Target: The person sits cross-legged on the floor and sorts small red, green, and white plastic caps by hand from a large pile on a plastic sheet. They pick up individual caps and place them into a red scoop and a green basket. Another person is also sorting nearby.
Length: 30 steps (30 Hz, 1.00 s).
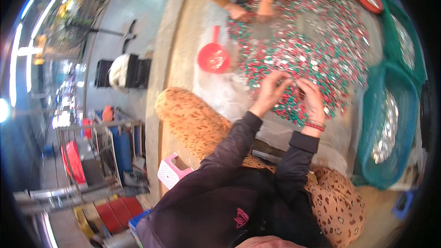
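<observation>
Beside pieces point(303, 50), red scoop point(213, 59), 2 baskets point(382, 177)

Many small pieces point(321, 57), red, green and silvery, lie mixed in a broad, loose spread just right of the red scoop point(214, 59), reaching both farther and nearer than it.

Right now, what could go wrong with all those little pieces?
The loose red, green and silvery pieces could scatter if the left hand or right hand brushes them. The red pan beside them, holding shiny bits, might spill if knocked. The red bracelet might snag a piece.
</observation>
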Motion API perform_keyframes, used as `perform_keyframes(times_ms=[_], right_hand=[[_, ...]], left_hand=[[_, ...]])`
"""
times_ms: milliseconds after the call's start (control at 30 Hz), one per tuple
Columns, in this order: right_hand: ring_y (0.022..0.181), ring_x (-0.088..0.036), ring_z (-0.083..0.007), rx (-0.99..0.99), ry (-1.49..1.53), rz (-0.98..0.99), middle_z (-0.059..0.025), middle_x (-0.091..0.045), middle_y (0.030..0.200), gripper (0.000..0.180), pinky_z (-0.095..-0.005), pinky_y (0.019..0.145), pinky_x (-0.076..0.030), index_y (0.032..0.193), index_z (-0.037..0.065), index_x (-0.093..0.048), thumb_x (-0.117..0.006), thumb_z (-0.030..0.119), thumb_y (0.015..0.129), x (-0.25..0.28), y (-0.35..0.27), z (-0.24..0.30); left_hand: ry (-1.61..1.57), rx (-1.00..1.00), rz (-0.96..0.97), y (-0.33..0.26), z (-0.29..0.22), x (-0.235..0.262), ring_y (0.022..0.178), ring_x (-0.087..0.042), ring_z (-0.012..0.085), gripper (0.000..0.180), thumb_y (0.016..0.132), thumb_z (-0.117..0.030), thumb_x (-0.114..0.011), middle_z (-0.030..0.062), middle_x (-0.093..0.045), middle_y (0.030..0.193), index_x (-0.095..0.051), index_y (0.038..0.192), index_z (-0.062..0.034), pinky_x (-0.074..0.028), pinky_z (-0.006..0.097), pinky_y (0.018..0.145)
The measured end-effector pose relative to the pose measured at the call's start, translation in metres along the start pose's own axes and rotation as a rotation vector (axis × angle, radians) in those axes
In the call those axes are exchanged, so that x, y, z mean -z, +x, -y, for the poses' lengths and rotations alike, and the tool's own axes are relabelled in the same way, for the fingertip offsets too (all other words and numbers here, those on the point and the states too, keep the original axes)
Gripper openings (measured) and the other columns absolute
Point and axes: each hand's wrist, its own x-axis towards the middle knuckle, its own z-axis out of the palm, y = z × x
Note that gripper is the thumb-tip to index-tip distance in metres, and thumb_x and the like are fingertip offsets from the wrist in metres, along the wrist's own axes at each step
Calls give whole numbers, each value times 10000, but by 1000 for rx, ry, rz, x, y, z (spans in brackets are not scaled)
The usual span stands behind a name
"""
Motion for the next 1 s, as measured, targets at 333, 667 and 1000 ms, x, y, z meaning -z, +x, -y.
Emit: perform_keyframes(times_ms=[333, 667, 1000], right_hand=[[527, -448, -50, -79, 2, 41, 34, -522, 659, 170, -189, 473, -309, 909, 64, -597, -532, 219, 934, -9, 5, -8], [629, -480, -43, 159, -325, -80, 28, -586, 730, 203, -198, 548, -357, 1014, 26, -695, -652, 126, 843, -11, 11, 8], [748, -541, -77, 330, -525, -98, 1, -622, 815, 274, -234, 688, -442, 1085, 37, -680, -661, 64, 813, -43, 21, 5]], left_hand=[[46, -138, 102, 1, -9, 16, 801, -595, 249, 138, 860, -53, -592, 110, -578, 881, -627, 988, -16, -465, 356, 705], [-1438, 663, 106, -10, 20, 6, 704, -554, 114, 228, 930, -269, -435, 17, -570, 845, -563, 886, -86, -433, 227, 537], [-1929, 737, -336, 13, 81, 38, 823, -622, 243, 212, 901, -204, -516, 96, -614, 902, -537, 1018, -29, -540, 319, 630]])
